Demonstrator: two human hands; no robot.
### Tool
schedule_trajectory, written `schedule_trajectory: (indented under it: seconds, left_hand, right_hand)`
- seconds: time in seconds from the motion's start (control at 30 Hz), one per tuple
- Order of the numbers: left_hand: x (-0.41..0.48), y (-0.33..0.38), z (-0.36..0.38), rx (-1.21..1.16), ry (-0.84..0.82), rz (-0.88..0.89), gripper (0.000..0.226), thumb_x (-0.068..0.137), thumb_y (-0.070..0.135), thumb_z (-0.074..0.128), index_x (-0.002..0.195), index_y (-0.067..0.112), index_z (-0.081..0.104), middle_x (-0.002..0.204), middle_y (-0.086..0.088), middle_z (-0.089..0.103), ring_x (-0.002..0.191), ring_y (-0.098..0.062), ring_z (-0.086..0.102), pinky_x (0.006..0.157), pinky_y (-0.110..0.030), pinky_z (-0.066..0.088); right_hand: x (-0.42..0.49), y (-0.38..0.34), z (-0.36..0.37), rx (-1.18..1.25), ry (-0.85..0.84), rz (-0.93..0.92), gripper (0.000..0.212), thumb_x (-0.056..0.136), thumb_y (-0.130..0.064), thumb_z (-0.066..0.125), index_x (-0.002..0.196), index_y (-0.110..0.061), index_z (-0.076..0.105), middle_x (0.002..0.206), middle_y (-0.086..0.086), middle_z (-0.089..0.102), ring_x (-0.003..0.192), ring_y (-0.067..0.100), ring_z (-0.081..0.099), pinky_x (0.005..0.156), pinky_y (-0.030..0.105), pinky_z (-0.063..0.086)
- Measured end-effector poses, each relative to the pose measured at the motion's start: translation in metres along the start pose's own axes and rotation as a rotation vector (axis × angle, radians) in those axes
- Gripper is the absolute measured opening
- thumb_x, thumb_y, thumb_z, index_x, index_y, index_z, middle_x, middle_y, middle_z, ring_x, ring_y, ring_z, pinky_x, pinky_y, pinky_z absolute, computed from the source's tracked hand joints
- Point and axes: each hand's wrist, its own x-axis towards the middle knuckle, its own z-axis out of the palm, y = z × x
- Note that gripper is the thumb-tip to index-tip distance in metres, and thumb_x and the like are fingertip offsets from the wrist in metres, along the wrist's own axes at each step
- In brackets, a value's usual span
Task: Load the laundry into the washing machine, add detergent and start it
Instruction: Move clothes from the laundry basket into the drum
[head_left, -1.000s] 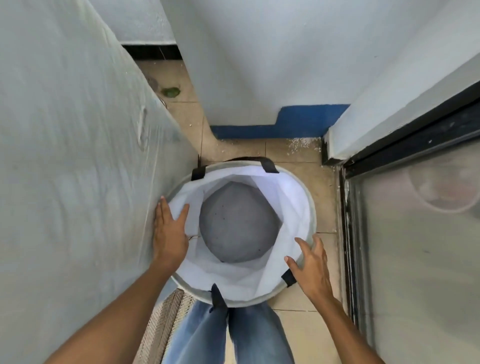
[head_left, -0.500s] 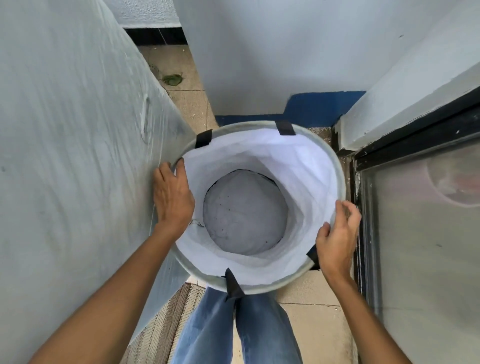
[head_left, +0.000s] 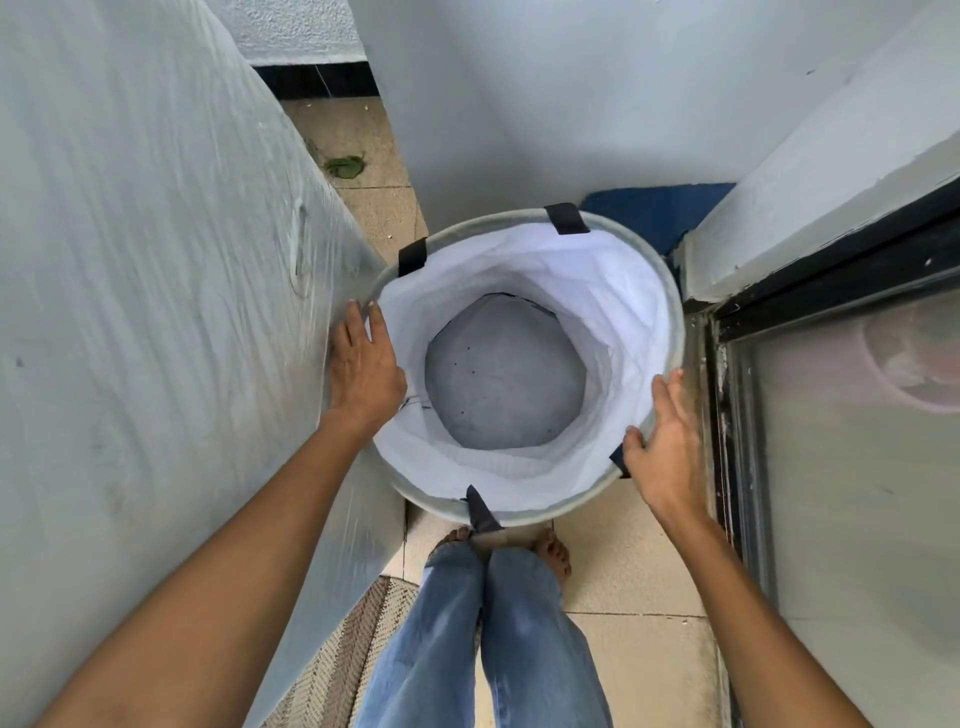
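The basket (head_left: 613, 312) had shifted toward 12 o'clock over the last second and sat larger in view. Half a second earlier the right hand (head_left: 665, 441) had curled over the rim. It now lay with straight fingers against the outer wall at 4 o'clock, thumb at the rim beside a strap (head_left: 566, 218). The left hand (head_left: 363, 364) lay flat at 9 o'clock with its fingers extended toward 12, resting on the rim and gripping nothing.

No laundry showed inside the basket. This suggests the load had already left it and the basket was being set aside, with detergent and start still pending. No washing machine could be identified in view.

Materials and shapes:
- Basket: round, soft-sided, with a grey fabric rim.
- Liner (head_left: 467, 270): thin, white and creased, sagging inward.
- Base (head_left: 504, 379): grey, matt and speckled, roughly circular.
- Straps: black webbing, four visible around the rim.
- Floor (head_left: 623, 545): beige tile.
- Rug (head_left: 332, 665): woven, at 7 o'clock.
- Plastic sheet (head_left: 156, 312): wrinkled, at 9 o'clock.
- Glass door (head_left: 857, 467): dark-framed, at 3 o'clock.
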Motion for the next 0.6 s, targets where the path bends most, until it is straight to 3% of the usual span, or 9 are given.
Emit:
schedule_trajectory:
  seconds: [0.2, 0.43, 0.6]
  left_hand:
    - [0.017, -0.001, 0.006, -0.063, -0.199, 0.002, 0.069, 0.094, 0.013, 0.046, 0.148, 0.007, 0.004, 0.155, -0.022, -0.007, 0.143, -0.036, 0.0, 0.116, -0.041, 0.007]
    - [0.009, -0.011, 0.018, -0.07, -0.039, 0.071, 0.068, 0.093, 0.013, 0.048, 0.149, 0.012, 0.01, 0.156, -0.017, -0.007, 0.145, -0.031, -0.004, 0.116, -0.04, 0.008]
    - [-0.015, -0.006, 0.02, -0.144, 0.055, 0.134, 0.065, 0.093, 0.01, 0.049, 0.148, 0.011, 0.016, 0.157, -0.015, -0.004, 0.145, -0.03, -0.002, 0.117, -0.038, 0.006]
  right_hand:
    - [0.017, 0.006, 0.019, -0.051, -0.298, 0.092, 0.084, 0.088, -0.015, 0.06, 0.148, -0.008, 0.002, 0.155, 0.007, -0.017, 0.144, 0.026, 0.005, 0.111, 0.037, 0.021]
    - [0.022, 0.013, 0.014, -0.023, -0.297, 0.117, 0.083, 0.087, -0.014, 0.06, 0.148, -0.015, 0.004, 0.156, 0.005, -0.015, 0.144, 0.025, 0.002, 0.112, 0.039, 0.019]
    - [0.011, 0.011, 0.005, 0.018, -0.203, 0.079, 0.08, 0.088, -0.013, 0.06, 0.148, -0.02, 0.008, 0.157, 0.005, -0.009, 0.144, 0.025, 0.003, 0.111, 0.039, 0.019]
